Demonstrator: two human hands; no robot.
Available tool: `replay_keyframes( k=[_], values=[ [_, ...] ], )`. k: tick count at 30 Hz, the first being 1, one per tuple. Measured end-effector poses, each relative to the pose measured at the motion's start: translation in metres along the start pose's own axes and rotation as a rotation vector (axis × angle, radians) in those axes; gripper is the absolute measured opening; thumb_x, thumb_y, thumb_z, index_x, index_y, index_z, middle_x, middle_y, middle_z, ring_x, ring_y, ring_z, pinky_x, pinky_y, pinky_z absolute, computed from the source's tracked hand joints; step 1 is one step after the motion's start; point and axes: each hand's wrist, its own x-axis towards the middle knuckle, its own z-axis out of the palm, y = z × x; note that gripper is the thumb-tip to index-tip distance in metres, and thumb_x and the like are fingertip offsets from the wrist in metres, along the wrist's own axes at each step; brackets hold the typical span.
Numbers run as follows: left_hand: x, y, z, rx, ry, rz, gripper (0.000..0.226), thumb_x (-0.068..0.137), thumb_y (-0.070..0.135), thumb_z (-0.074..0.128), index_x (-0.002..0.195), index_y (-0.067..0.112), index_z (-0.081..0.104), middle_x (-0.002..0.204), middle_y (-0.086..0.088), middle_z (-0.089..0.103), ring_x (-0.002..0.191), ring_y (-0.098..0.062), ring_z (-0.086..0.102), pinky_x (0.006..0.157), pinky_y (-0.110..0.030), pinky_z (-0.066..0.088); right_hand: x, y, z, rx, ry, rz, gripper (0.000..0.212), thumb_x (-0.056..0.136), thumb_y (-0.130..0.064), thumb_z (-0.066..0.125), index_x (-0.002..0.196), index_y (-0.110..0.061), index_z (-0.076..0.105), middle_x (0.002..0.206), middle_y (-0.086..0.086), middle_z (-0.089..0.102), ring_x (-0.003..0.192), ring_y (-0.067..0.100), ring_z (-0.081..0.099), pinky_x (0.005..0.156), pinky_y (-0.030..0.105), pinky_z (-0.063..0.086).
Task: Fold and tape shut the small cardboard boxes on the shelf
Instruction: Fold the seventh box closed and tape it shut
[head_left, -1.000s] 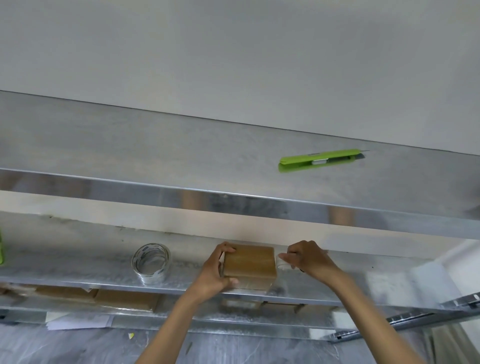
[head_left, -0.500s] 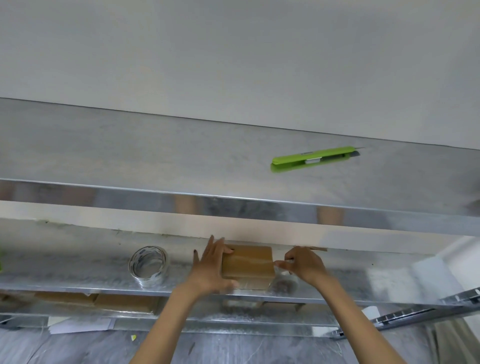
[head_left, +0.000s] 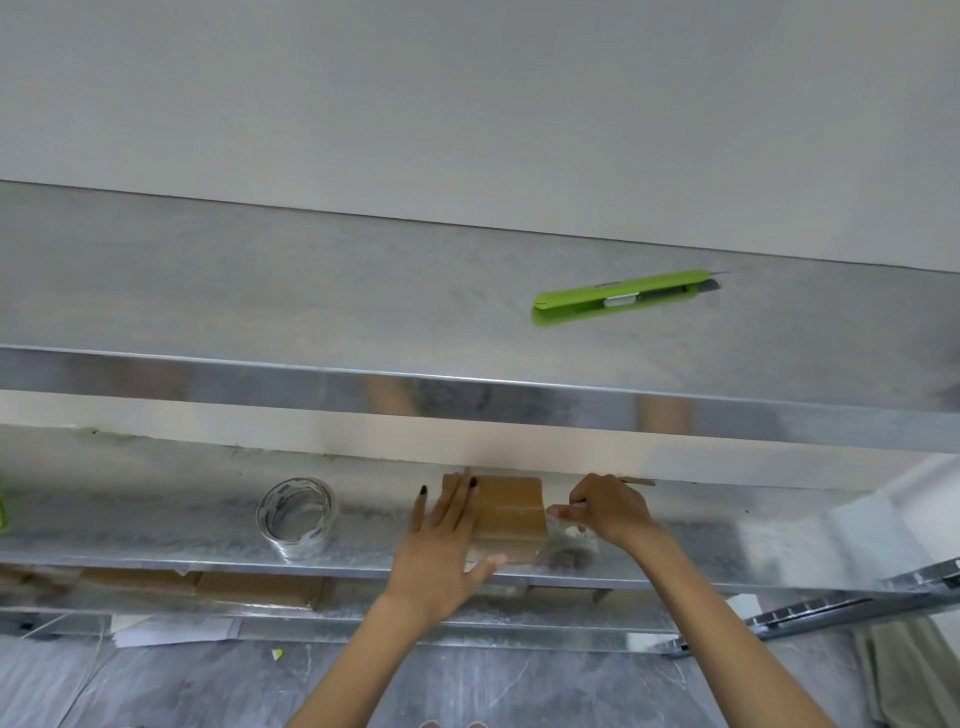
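While right hand pinches tape, left hand now flat on box

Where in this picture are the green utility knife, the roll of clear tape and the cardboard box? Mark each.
green utility knife (head_left: 623, 298), head view, middle of its handle.
roll of clear tape (head_left: 297, 548), head view, lower rim of the ring.
cardboard box (head_left: 511, 512), head view, uncovered top face.

Brown cardboard box, lime-green utility knife, clear tape roll, mottled silver shelf.
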Motion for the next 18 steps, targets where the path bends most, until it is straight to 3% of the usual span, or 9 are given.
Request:
replay_keyframes(
  k=[1, 4, 6, 8, 10, 12, 14, 18],
  values=[
    [-0.001, -0.002, 0.000, -0.021, 0.002, -0.019, 0.090, 0.088, 0.074, 0.012, 0.147, 0.009, 0.029, 0.156, -0.007, 0.019, 0.142, -0.023, 0.026, 0.113, -0.043, 0.011, 0.000, 0.000, 0.000, -0.002, -0.005, 0.005, 0.048, 0.083, -0.054, 0.062, 0.055, -0.017, 0.053, 0.048, -0.009, 0.048, 0.048, 0.007, 0.046, 0.056, 0.021, 0.036],
    [0.003, 0.005, -0.008, -0.210, -0.118, -0.092, 0.101, 0.078, 0.081, 0.012, 0.149, 0.012, -0.012, 0.154, -0.001, -0.027, 0.143, -0.017, -0.022, 0.116, -0.039, -0.011, 0.001, -0.001, 0.002, -0.001, -0.002, 0.013, 0.048, 0.084, -0.054, 0.061, 0.054, -0.018, 0.054, 0.049, -0.009, 0.050, 0.049, 0.006, 0.048, 0.057, 0.021, 0.038],
    [0.011, 0.005, -0.021, -0.199, -0.250, -0.114, 0.104, 0.080, 0.080, 0.023, 0.148, 0.012, -0.018, 0.152, -0.002, -0.033, 0.140, -0.016, -0.030, 0.115, -0.043, -0.013, 0.002, -0.002, 0.005, 0.018, -0.006, 0.030, 0.046, 0.084, -0.054, 0.061, 0.054, -0.019, 0.056, 0.050, -0.010, 0.052, 0.050, 0.006, 0.050, 0.060, 0.022, 0.041],
    [0.024, 0.003, -0.038, -0.137, -0.357, -0.119, 0.103, 0.083, 0.074, 0.037, 0.150, 0.011, -0.009, 0.156, -0.006, -0.023, 0.144, -0.021, -0.021, 0.115, -0.050, -0.008, 0.004, -0.003, 0.006, 0.046, -0.025, 0.042, 0.044, 0.084, -0.054, 0.062, 0.058, -0.018, 0.061, 0.052, -0.009, 0.055, 0.050, 0.007, 0.052, 0.061, 0.022, 0.043],
    [0.040, 0.011, -0.052, -0.027, -0.342, -0.107, 0.097, 0.085, 0.062, 0.051, 0.151, 0.011, 0.002, 0.159, -0.012, -0.001, 0.146, -0.029, -0.002, 0.116, -0.053, 0.000, 0.004, -0.003, 0.004, 0.057, -0.058, 0.045, 0.043, 0.083, -0.053, 0.063, 0.061, -0.017, 0.064, 0.054, -0.007, 0.057, 0.050, 0.007, 0.053, 0.059, 0.022, 0.042],
    [0.051, 0.030, -0.056, 0.060, -0.299, -0.013, 0.104, 0.082, 0.051, 0.063, 0.150, 0.016, -0.007, 0.159, -0.012, 0.000, 0.146, -0.031, 0.000, 0.116, -0.057, 0.006, 0.002, -0.004, 0.001, 0.051, -0.060, 0.042, 0.042, 0.083, -0.052, 0.063, 0.061, -0.017, 0.065, 0.054, -0.007, 0.058, 0.051, 0.008, 0.053, 0.056, 0.021, 0.040],
    [0.054, 0.053, -0.047, 0.064, -0.319, 0.064, 0.109, 0.081, 0.046, 0.067, 0.149, 0.022, -0.014, 0.159, -0.009, -0.005, 0.146, -0.033, -0.002, 0.112, -0.064, 0.008, -0.002, -0.005, 0.000, 0.048, -0.043, 0.046, 0.042, 0.083, -0.053, 0.063, 0.060, -0.018, 0.065, 0.056, -0.008, 0.061, 0.052, 0.007, 0.054, 0.055, 0.020, 0.040],
    [0.057, 0.058, -0.037, -0.028, -0.150, 0.028, 0.084, 0.084, 0.032, 0.063, 0.148, 0.032, 0.009, 0.148, -0.010, 0.018, 0.136, -0.034, 0.020, 0.109, -0.065, 0.017, -0.012, -0.006, -0.001, 0.197, -0.022, 0.034, 0.041, 0.087, -0.051, 0.058, 0.058, -0.023, 0.064, 0.064, -0.003, 0.068, 0.054, 0.010, 0.058, 0.059, 0.026, 0.046]
  ],
)
